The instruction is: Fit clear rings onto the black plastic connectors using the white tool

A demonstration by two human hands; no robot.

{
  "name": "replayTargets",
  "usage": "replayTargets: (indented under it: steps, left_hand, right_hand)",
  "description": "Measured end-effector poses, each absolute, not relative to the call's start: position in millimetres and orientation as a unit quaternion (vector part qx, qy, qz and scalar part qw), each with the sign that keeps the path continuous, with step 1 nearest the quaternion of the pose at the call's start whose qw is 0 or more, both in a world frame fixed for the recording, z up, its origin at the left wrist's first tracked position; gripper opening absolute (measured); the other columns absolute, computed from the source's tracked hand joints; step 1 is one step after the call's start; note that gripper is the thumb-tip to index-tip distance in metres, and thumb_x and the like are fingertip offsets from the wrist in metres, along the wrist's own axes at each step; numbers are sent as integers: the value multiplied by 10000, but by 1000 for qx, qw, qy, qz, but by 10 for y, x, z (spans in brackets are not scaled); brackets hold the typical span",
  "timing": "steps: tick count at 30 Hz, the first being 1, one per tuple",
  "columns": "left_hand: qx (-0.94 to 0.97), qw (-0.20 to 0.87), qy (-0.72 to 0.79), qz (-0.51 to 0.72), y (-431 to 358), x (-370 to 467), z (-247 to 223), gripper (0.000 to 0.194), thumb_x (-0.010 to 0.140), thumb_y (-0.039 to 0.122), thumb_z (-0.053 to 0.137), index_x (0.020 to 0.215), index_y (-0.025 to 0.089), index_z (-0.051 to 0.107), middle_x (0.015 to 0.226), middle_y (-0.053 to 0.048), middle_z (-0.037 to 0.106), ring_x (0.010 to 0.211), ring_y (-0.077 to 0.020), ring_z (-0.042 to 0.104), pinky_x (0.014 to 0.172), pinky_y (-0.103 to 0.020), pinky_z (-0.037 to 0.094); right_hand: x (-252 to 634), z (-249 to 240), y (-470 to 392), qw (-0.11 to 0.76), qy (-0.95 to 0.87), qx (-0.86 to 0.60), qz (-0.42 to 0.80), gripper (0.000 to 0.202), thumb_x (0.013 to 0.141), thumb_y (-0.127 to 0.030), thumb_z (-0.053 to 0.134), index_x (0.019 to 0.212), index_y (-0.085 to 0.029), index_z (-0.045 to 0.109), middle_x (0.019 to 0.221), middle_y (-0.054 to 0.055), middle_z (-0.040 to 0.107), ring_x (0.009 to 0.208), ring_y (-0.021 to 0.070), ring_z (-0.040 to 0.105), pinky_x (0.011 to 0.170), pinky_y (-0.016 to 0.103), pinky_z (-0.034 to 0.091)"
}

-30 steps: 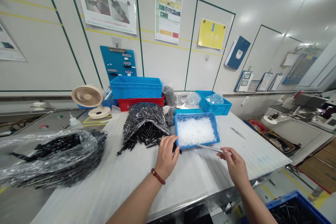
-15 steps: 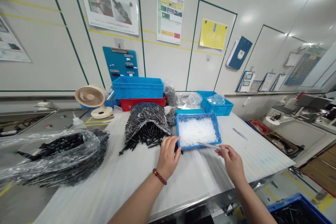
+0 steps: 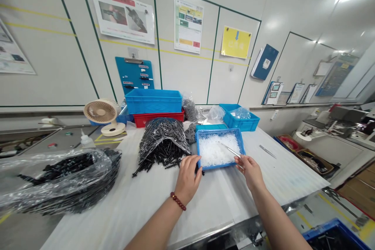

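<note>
Slim metal tweezers (image 3: 231, 150) are pinched in my right hand (image 3: 250, 171), their tips over the small white translucent pieces (image 3: 215, 149) heaped in a shallow blue tray (image 3: 241, 140). My left hand (image 3: 187, 175) is curled at the tray's lower left corner. Between its thumb and fingers a black part (image 3: 203, 173) shows, mostly hidden by the hand. Just left of that hand, many thin black parts (image 3: 165, 155) spill from an open clear plastic bag (image 3: 164, 129).
A second pair of tweezers (image 3: 267, 151) lies on the table's right side. Another large bag of black parts (image 3: 67, 175) sits at the left. Behind are a fan (image 3: 101, 111), stacked blue (image 3: 154, 101) and red bins (image 3: 158, 117), and a blue crate (image 3: 249, 124).
My right hand has moved left and up, carrying the tweezer tips further into the tray, over the white pieces. My left hand stays nearly in place; the view has shifted slightly.
</note>
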State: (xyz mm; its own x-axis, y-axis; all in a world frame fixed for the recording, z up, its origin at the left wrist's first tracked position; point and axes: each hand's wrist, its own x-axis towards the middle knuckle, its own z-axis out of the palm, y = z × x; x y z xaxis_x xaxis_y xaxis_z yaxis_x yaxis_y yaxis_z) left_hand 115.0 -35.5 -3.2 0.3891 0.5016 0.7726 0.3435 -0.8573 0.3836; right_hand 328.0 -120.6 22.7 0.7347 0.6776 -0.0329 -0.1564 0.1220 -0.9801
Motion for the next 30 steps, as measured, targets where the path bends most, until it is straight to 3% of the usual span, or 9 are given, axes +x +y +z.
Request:
replayTargets:
  steps: [16,30]
  left_hand:
    - [831,81,253,489,-362,1171,-53,254,867,175,400,1105,177,488,1053,-100,553,1008,-248,482,892,-461,404]
    - [835,83,243,487,-348,1180,-78,255,869,159,404,1113,167,478,1058,-105,548,1015,-246,470,885,-456,418]
  right_hand:
    - [3326,357,-1294,696,-271,-624,231,342,598,-488,683,705,-181,575,747,58,693,732,182,641,627,280,503]
    - [3417,514,-1009,621,-352,-686,141,233,648,-413,591,703,-187,583,671,43,670,695,194,631,593,286,463]
